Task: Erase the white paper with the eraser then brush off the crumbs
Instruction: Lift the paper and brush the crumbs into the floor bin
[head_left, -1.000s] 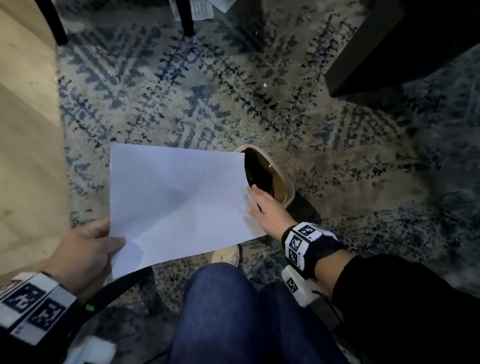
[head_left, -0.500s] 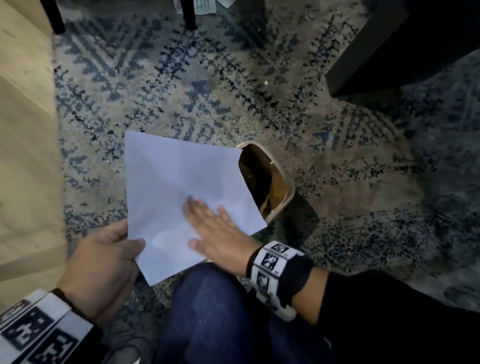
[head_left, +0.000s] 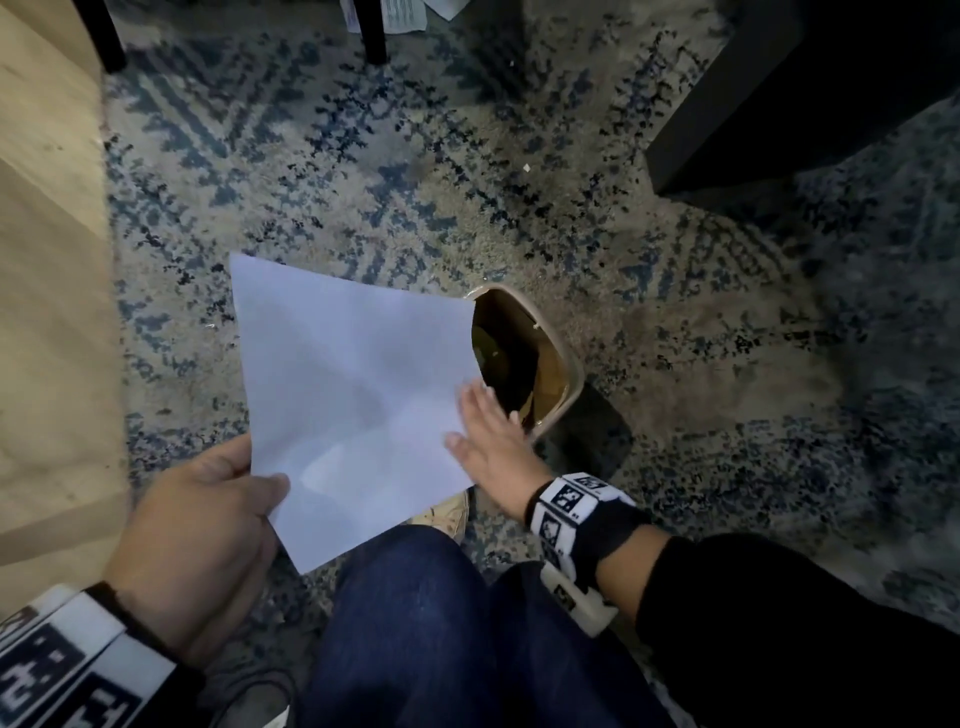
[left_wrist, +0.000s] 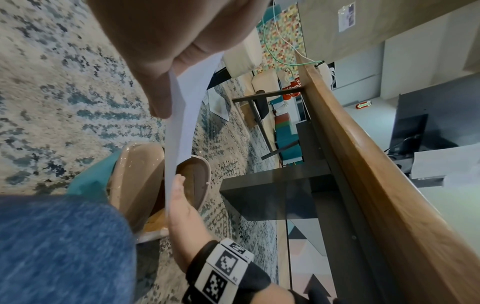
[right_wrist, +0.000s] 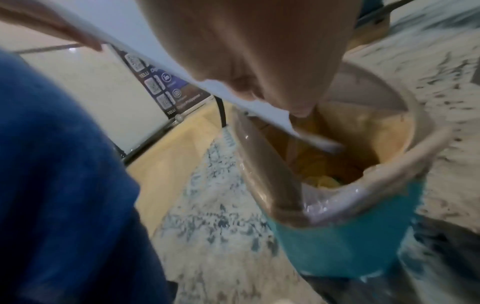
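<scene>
The white paper (head_left: 353, 395) is a plain blank sheet, smooth, with a soft shadow and a slight bow across its middle; no marks or crumbs can be made out on it. It is held in the air above the patterned rug (head_left: 519, 182), its far right corner reaching over the open mouth of a beige-rimmed waste bin (head_left: 563, 358).

The left hand (head_left: 202, 535) pinches the sheet's near left corner, thumb on top and the other fingers hidden beneath. The right hand (head_left: 493, 441) lies flat at the sheet's right edge, its fingers (head_left: 475, 400) straight and close together on the paper, with the bin just beyond their tips.

The left wrist view shows the paper (left_wrist: 182, 115) nearly edge-on, curving down from the pinching thumb to the right hand (left_wrist: 182, 205) at the bin's rim (left_wrist: 205, 164), and reveals the bin's teal body and plastic liner, which the head view hides. The right wrist view looks straight into the bin (right_wrist: 337, 236), where yellowish scraps lie at the bottom, with the paper's corner (right_wrist: 270, 115) hanging over the opening. A denim-clad knee (head_left: 415, 623) sits just below both hands.
</scene>
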